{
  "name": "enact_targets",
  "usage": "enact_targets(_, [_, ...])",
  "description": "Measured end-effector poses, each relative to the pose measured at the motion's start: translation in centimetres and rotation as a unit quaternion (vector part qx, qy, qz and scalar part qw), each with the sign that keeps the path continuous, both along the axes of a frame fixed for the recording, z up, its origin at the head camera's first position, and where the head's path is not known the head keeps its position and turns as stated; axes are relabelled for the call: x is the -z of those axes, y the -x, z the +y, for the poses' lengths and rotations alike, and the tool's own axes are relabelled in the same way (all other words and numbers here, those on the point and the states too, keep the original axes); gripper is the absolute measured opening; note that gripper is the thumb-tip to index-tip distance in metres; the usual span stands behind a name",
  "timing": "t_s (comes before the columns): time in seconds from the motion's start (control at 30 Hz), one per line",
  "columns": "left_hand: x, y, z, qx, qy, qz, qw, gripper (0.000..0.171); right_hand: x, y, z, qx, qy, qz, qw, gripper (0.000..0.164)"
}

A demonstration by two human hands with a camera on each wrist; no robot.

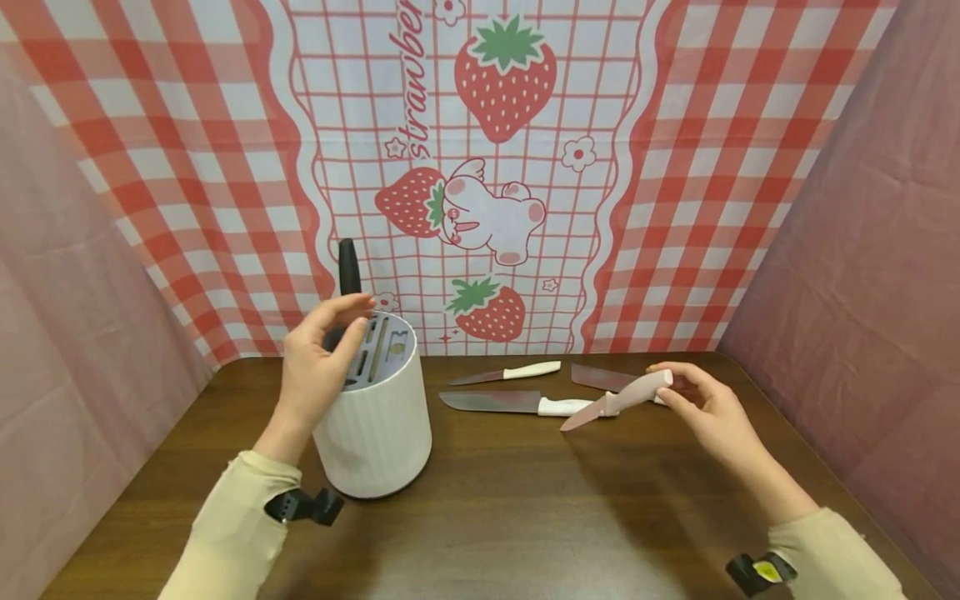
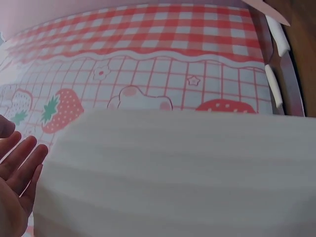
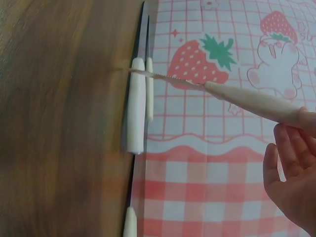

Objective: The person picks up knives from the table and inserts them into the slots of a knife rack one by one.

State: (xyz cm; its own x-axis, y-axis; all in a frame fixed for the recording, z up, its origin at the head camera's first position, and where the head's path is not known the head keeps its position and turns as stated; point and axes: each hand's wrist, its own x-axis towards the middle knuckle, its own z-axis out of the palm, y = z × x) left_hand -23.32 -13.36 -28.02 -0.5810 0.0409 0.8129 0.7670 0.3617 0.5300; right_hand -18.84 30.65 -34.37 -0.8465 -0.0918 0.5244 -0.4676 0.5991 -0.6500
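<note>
My right hand pinches the end of the white handle of a small knife, held above the table with its blade slanting down to the left. In the right wrist view, this knife shows a toothed edge. My left hand is at the top of a white ribbed knife block, fingers loosely bent and holding nothing; whether it touches the rim I cannot tell. Slots show in the block's grey top. Behind the left fingers a black handle sticks up; its lower part is hidden.
On the brown table lie a large white-handled knife, a smaller knife behind it, and a broad-bladed knife partly covered by the held knife and right hand. A strawberry-print cloth hangs along the back.
</note>
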Motion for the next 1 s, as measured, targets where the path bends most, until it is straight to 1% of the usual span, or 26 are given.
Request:
enact_targets(0.17, [-0.2,-0.3,1.1,0.028,-0.002,0.006,0.9996,0.025,-0.2,0.3,-0.8,-0.015,0.025,0.002,1.0,0.028])
enact_targets(0.23, [-0.2,-0.4,1.5,0.039,-0.001,0.01,0.9992,0.026,-0.2,0.5,-1.1,-0.022,0.033,0.01,0.999,0.028])
enact_targets(0.33, [-0.1,-0.5,2.0,0.055,0.004,0.008,0.9985,0.026,-0.3,0.6,-1.5,-0.024,0.036,0.019,0.999,0.028])
enact_targets(0.57, [0.4,-0.6,2.7,0.058,0.021,-0.006,0.9981,0.026,-0.7,0.9,-2.3,-0.011,0.035,0.034,0.999,0.028])
enact_targets(0.77, [0.6,-0.7,3.3,0.076,0.02,-0.004,0.9969,0.026,-1.2,1.1,-2.9,-0.018,0.05,0.037,0.998,0.028])
enact_targets(1.0, [1.1,-0.8,4.1,0.08,0.023,-0.005,0.9965,0.026,-1.7,1.1,-3.8,-0.029,0.072,0.038,0.996,0.026])
